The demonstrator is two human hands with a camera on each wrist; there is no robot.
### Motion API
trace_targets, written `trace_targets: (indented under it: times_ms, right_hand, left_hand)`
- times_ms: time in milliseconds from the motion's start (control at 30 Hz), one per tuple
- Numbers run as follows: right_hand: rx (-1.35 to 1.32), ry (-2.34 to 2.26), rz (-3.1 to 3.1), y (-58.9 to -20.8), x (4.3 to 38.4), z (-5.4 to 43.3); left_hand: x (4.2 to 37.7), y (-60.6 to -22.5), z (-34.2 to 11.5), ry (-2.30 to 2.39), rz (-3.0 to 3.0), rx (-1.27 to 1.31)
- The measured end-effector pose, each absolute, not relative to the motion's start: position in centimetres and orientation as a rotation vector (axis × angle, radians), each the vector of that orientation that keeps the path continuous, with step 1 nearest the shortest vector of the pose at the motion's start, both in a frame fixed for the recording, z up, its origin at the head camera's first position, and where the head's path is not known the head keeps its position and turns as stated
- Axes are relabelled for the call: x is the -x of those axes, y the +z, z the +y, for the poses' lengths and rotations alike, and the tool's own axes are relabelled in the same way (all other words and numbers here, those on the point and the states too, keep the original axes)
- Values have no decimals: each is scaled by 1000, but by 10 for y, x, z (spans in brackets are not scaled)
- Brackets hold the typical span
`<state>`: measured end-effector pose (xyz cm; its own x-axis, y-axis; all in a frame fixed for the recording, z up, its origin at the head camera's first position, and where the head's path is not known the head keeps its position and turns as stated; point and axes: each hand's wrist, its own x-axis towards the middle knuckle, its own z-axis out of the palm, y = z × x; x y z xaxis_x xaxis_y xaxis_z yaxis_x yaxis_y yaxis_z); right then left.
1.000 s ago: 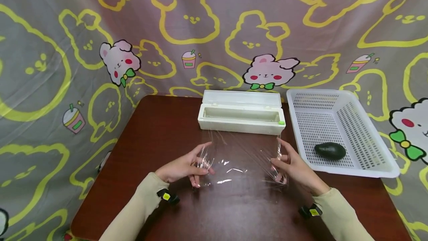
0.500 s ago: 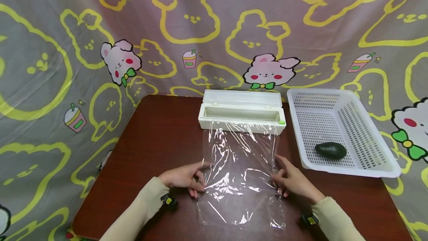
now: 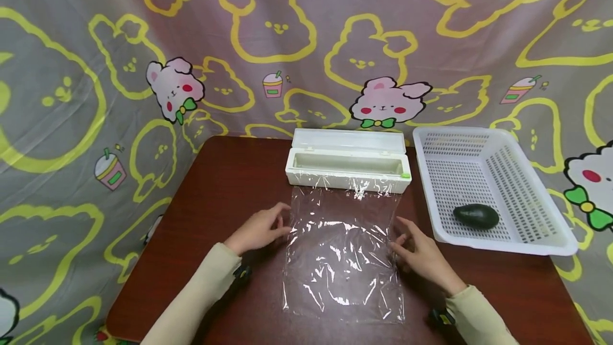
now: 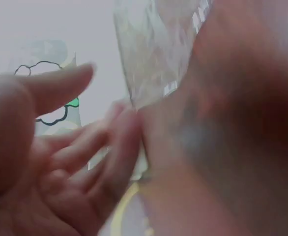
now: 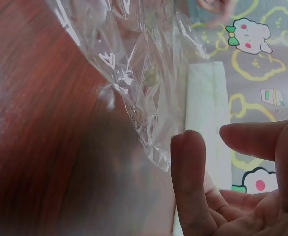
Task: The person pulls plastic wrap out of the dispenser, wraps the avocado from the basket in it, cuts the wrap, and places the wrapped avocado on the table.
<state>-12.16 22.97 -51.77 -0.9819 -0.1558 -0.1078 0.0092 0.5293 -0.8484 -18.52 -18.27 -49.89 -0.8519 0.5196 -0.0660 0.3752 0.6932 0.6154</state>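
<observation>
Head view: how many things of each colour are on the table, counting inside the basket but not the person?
Mostly white: 2 (cling film dispenser, plastic basket)
Dark green: 1 (avocado)
Clear: 1 (cling film sheet)
Total: 4

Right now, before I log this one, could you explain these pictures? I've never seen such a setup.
No machine here: these are a person's bare left hand and right hand. The wide view comes from a camera on the head; the close ones, from each wrist. On the table stands an open white box, with a clear plastic sheet stretching from its front toward the person. Right of the box, a white basket holds one dark green fruit. The hands, relaxed, are at the sheet's side edges; neither seems to grip it.
</observation>
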Motion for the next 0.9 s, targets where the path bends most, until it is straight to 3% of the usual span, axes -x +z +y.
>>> trace_targets:
  times_ms: [167, 567, 900]
  right_hand:
    - [206, -1467, 2645, -516, 123, 224]
    - [404, -1393, 2887, -507, 128, 220]
    - [494, -1418, 2918, -495, 127, 220]
  left_hand:
    - [212, -497, -165, 825, 2995, -793]
    - [295, -509, -142, 710, 3080, -802]
    - [317, -520, -131, 535, 3053, -746]
